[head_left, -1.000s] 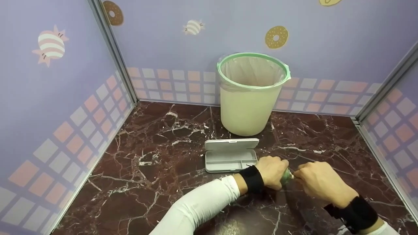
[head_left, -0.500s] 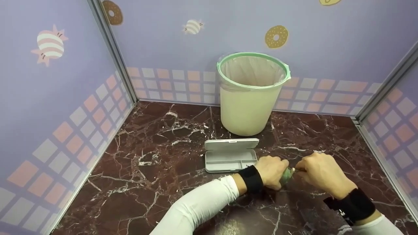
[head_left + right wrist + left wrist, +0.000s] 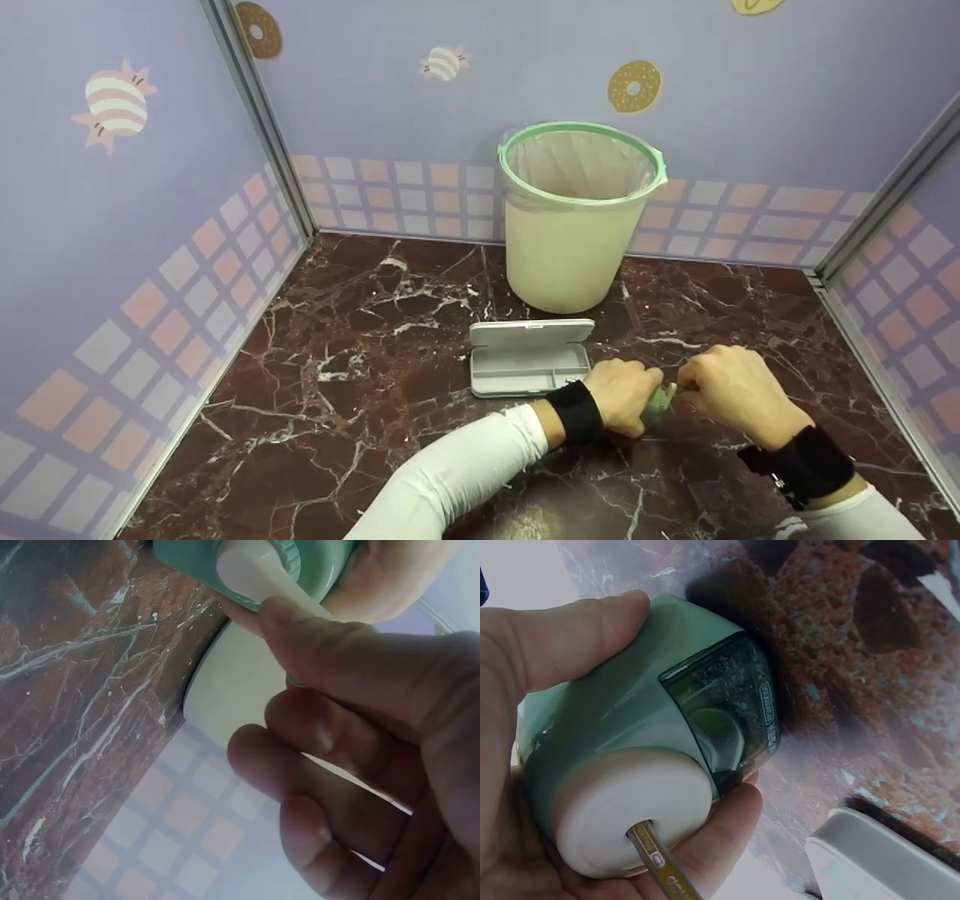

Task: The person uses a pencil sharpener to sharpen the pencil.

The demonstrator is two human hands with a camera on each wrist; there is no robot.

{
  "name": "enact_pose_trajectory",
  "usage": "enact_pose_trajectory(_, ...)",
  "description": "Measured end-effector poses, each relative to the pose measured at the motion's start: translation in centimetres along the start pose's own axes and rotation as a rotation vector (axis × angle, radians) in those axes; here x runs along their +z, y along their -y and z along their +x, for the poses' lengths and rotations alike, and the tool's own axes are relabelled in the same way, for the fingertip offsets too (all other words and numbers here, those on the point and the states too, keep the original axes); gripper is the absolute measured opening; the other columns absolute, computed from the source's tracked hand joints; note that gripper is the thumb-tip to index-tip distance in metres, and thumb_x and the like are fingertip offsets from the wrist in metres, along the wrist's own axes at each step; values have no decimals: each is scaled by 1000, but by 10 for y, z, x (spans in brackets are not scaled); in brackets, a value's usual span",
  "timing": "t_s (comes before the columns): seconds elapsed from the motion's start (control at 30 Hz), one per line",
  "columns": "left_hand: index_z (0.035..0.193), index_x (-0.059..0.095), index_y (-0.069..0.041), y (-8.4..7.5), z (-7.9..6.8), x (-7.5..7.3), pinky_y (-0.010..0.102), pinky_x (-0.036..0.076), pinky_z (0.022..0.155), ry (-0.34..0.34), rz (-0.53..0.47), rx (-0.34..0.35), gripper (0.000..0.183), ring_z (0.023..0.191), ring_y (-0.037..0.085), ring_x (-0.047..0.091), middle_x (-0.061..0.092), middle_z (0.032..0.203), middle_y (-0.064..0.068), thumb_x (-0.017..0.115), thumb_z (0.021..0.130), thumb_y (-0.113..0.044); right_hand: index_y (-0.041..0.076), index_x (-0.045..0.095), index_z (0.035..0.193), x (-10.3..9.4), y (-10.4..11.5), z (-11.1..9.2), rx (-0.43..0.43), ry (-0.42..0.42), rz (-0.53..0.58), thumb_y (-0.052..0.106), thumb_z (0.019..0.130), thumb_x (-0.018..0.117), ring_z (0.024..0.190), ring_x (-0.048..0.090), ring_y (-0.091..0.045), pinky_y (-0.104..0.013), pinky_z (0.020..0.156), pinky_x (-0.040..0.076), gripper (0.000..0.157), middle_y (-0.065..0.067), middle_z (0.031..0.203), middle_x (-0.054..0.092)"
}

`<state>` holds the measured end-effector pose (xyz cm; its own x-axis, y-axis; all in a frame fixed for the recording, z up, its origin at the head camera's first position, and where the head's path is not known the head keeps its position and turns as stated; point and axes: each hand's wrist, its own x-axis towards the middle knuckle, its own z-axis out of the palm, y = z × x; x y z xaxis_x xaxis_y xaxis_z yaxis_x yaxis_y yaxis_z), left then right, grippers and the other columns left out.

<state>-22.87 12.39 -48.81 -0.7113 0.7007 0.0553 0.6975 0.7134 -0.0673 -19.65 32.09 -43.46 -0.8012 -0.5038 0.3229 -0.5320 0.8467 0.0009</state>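
My left hand (image 3: 621,397) grips a green crank pencil sharpener (image 3: 630,697), its thumb along one side and its fingers round the other. A dark clear shavings drawer (image 3: 727,712) is set in its body. A pencil (image 3: 660,861) sticks out of the hole in the sharpener's pale round front. On the opposite side, my right hand (image 3: 739,394) pinches the white crank handle (image 3: 251,570) between thumb and forefinger, the other fingers curled below. Left of the left hand lies an open grey-white pencil case (image 3: 529,358), its lid raised at the back.
A cream wastebasket (image 3: 574,255) with a green rim and a plastic liner stands against the back wall, behind the pencil case. Purple panels (image 3: 375,90) with printed sweets enclose the dark red marble surface (image 3: 360,442) at the back and both sides.
My right hand has moved up and slightly away from me with the crank handle, which now stands at a different angle. The left hand and the sharpener stay in about the same place.
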Motion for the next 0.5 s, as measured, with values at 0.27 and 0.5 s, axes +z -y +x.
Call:
enact_pose_trajectory(0.27,119,67,-30,3,1,0,31,65,76,15,-6,-8,53,97,14,77,77,112,-9,94,78,-48,29,51,50,13,-6,9,5,-3,-15,5,62,85,52,38,-11,-40,47,40,43,12,55,44)
enact_pose_trajectory(0.5,122,68,-29,1,1,-3,31,65,77,23,10,14,54,99,13,77,78,113,-9,94,78,-47,28,51,51,50,-20,5,-7,22,14,0,62,78,52,37,-11,-39,46,38,41,12,55,42)
